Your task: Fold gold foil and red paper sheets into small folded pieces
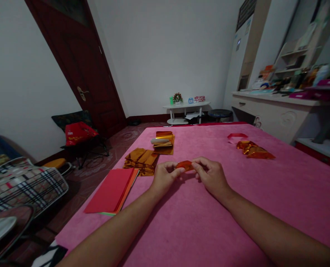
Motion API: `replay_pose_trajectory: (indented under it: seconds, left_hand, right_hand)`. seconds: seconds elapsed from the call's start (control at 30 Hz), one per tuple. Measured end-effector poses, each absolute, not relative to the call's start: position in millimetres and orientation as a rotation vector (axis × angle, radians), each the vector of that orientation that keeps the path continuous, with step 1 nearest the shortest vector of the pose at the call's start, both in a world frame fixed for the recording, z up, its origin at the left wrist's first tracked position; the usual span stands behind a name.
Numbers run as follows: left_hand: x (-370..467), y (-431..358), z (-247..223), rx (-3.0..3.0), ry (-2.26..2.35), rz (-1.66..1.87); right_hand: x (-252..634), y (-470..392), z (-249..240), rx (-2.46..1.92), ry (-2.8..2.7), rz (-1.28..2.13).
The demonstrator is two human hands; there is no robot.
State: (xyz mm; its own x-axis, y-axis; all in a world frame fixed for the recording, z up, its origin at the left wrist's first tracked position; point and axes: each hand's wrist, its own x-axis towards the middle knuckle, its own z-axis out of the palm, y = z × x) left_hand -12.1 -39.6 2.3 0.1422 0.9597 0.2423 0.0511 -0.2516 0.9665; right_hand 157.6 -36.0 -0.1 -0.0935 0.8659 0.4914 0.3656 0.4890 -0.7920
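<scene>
- A person is holding a piece of orange foil (185, 165) over a pink cloth (265, 200), the foil marking the clock's center and 12 o'clock pointing at the far wall.
- The left hand (165, 176) is gripping the foil's 9 o'clock end, thumb and fingers closing narrowly on it.
- The right hand (211, 174) is pinching the 3 o'clock end between thumb and forefinger (the other fingers are curling beneath, partly hidden).
- At 9 o'clock, a pile of folded gold paper (141, 159) is lying near the left hand.
- At 11 o'clock, a gray oval object (159, 141) is resting on gold sheets (165, 151).
- At 8 o'clock, a stack of colored paper (110, 189) is lying with red uppermost, orange and green edges showing.
- At 2 o'clock, a crinkled gold foil form (255, 150) is sitting just beside a red band (237, 136).
- Farther off at 12 o'clock, a white side table (191, 105) is standing against the wall.
</scene>
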Motion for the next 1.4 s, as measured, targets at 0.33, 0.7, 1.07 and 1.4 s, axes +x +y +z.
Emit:
replay_pose_trajectory:
  seconds: [0.33, 0.7, 1.07, 1.4]
  left_hand:
    - [-12, -40, 1, 1.524, 1.087, 1.217]
    - [-23, -37, 3, 1.62, 1.083, 1.162]
    - [-4, -51, 6, 1.58, 0.866, 1.246]
    - [-20, -40, 0, 1.607, 1.103, 1.32]
  right_hand:
    - [155, -37, 1, -0.983, -1.606, 0.842]
    - [162, -28, 5, -1.027, -1.326, 0.921]
    - [141, -47, 5, -0.957, -1.447, 1.072]
    - [160, -34, 1, -1.071, -1.455, 1.025]
